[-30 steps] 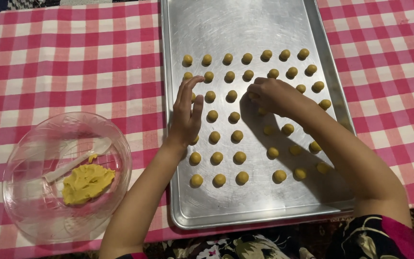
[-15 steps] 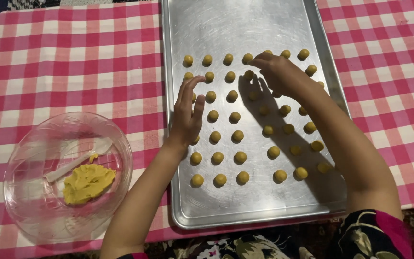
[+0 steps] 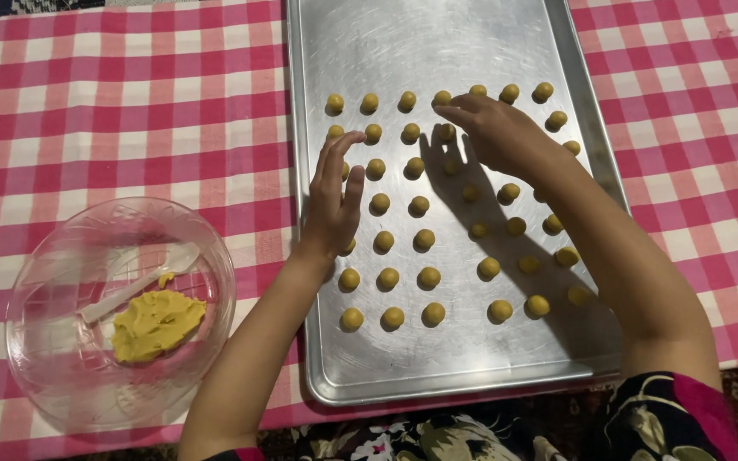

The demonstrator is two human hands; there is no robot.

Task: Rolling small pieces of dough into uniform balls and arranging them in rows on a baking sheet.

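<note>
Since 0.5 s ago the right hand has slid a little further toward the far end of the baking tray, its fingertips now at the farthest row of dough balls; the left hand has kept its place.

Both hands hover over the silver baking tray, which lies on a desk covered with a pink-and-white checked cloth. The right hand is bent at the knuckles with its fingers curled down and drawn together over the far row, near the middle of the tray; whether it pinches a ball cannot be told, since the fingertips hide what is under them. The left hand sits near the tray's left edge, fingers straight, loosely spread and pointing away from the person, holding nothing, its palm over the leftmost column of balls.

Small yellow dough balls stand in rows across the near half and middle of the tray, each apart from its neighbours; the far third of the tray is bare metal.

Left of the tray, well apart from both hands, a clear plastic bowl rests on the cloth. Inside it lie a lump of yellow dough and a clear plastic spoon, the spoon's tip touching the lump.
</note>
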